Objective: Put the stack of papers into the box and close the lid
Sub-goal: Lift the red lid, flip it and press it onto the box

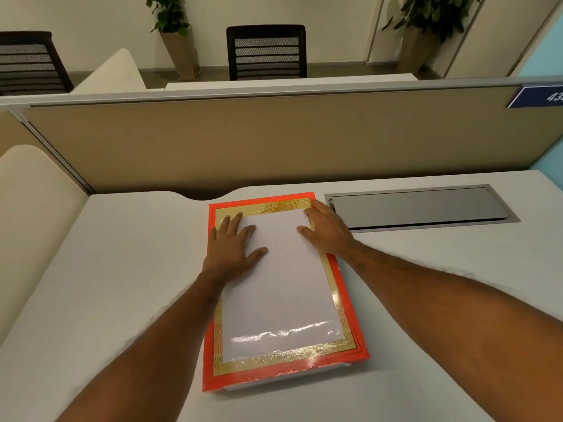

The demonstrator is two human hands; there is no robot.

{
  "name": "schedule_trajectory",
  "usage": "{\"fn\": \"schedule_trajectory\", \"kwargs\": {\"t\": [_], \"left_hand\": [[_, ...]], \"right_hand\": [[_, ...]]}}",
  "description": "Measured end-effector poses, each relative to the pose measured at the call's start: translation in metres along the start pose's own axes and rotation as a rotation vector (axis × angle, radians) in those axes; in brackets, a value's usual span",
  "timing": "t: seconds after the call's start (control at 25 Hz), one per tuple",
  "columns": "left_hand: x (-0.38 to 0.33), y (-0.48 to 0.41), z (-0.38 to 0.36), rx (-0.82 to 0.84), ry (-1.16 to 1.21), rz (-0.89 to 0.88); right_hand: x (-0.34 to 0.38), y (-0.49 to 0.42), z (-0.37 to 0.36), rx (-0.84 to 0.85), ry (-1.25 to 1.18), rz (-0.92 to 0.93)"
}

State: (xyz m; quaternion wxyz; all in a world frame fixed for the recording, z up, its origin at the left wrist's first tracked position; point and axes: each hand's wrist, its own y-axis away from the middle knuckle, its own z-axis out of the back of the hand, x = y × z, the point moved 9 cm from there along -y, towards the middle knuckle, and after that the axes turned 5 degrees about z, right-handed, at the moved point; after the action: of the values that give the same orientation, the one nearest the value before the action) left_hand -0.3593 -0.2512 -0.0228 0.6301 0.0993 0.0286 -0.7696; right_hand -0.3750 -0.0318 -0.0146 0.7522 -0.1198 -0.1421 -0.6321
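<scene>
A: Lower centre of frame: red box [345, 289] flat on the white desk [122, 269], lid [274, 357] down, with a pale sliver of base [304, 373] peeking out at the near edge. Fully seated?

B: Probably not quite. Worth sliding the palms toward that near edge and pressing evenly, corner by corner.

A: And the hands?

B: Mid-frame, both open and flat on the lid's far end, gripping nothing: left hand [233, 248] on the left border, right hand [326, 229] at the far right corner.

A: Papers?

B: Out of sight; presumably inside, though impossible to confirm. Glossy white centre reads as part of the lid.

A: Farther up?

B: Grey cable hatch [420, 207] right of the box, shut. Then a tan partition [274, 141], a black mesh chair [266, 51] top centre, and potted plants [170, 13] against the wall.
</scene>
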Motion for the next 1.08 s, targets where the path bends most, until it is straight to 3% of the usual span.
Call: {"fn": "schedule_trajectory", "kwargs": {"t": [0.28,0.48,0.64,0.84,1.08], "left_hand": [[0.011,-0.017,0.001,0.099,-0.043,0.091],[0.003,0.023,0.003,0.027,0.053,0.075],[-0.005,0.090,-0.002,-0.040,0.128,0.049],[-0.017,0.148,-0.020,-0.024,0.040,0.037],[-0.013,0.148,-0.027,-0.009,-0.016,0.034]], "right_hand": [[0.000,-0.013,-0.001,0.171,-0.049,-0.050],[0.011,0.044,0.011,0.098,-0.187,-0.058],[0.015,0.118,-0.006,0.115,-0.160,-0.025],[0.024,0.170,-0.026,0.106,-0.176,-0.012],[0.029,0.177,-0.032,0.037,-0.086,-0.031]]}}
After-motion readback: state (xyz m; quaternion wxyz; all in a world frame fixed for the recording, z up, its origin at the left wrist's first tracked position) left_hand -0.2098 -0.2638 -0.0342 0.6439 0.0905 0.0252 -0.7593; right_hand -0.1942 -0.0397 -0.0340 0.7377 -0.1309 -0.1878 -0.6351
